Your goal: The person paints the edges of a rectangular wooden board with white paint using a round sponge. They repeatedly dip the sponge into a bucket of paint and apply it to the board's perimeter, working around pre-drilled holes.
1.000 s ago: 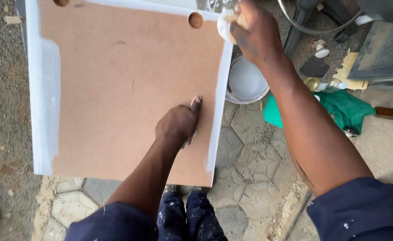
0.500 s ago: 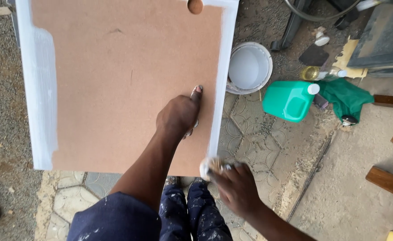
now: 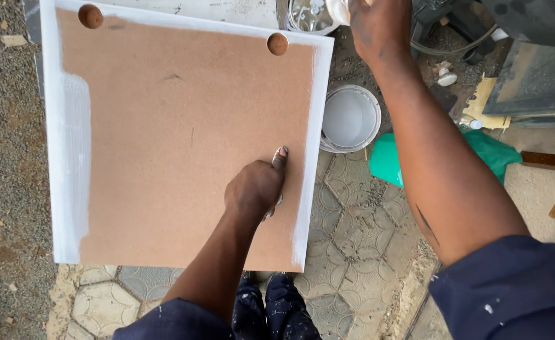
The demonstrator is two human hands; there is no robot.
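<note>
Over the paved ground lies a square brown board [image 3: 176, 138], its edges brushed white and two round holes near its far edge. The left hand [image 3: 255, 187] presses on it, fingers curled, one finger extended. The right hand [image 3: 378, 25] grips a white rag [image 3: 338, 9] beyond the board's far corner, above a white bucket [image 3: 351, 119].

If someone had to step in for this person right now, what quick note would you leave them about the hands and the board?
Left hand: pressed flat on the brown board, near its right edge, steadying it.
Right hand: up past the board's top right corner, gripping something white; what it is can't be told.
White paint bucket: on the ground right of the board, beside a green container.
Done: white coating along the board's left, top and right edges.
Left: the brown middle is bare; the bottom edge looks uncoated.
</note>
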